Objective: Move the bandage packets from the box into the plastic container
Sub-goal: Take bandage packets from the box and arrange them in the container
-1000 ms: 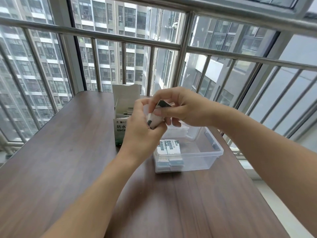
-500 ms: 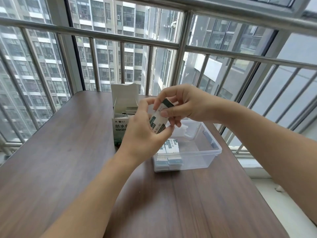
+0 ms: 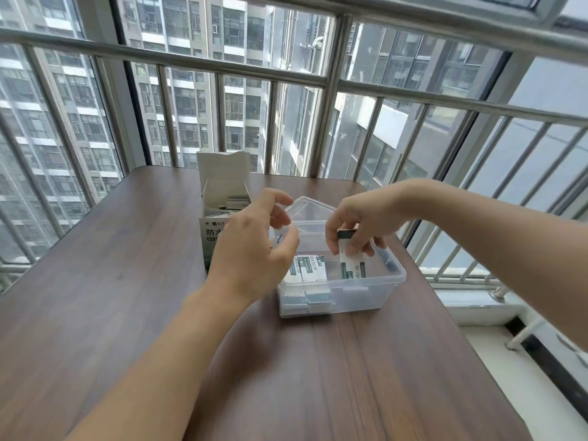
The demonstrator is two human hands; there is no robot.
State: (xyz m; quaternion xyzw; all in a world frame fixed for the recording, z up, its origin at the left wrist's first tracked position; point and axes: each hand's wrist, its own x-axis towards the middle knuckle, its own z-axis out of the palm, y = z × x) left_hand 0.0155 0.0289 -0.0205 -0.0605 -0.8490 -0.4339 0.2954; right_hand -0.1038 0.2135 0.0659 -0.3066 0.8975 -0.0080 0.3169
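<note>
R hand point(image 3: 356, 225) grip pinches a bandage packet point(image 3: 351, 261) upright inside the plastic container point(image 3: 369, 296), near packets point(image 3: 308, 270) lying flat. L hand point(image 3: 254, 249) grip loose, empty, btwn container & open box point(image 3: 212, 224) on bench point(image 3: 127, 281).

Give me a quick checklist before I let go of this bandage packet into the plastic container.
1. Packet held: the right hand pinches the bandage packet by its top. Ok.
2. Packet over the plastic container: its lower end is inside the walls, right half. Ok.
3. Landing spot: the stacked packets lie in the left half, apart from it. Ok.
4. Left hand empty and open, at the container's left edge. Ok.
5. Container lid off or open. Ok.
6. Box open, packets still inside; how many, cannot tell.
</note>
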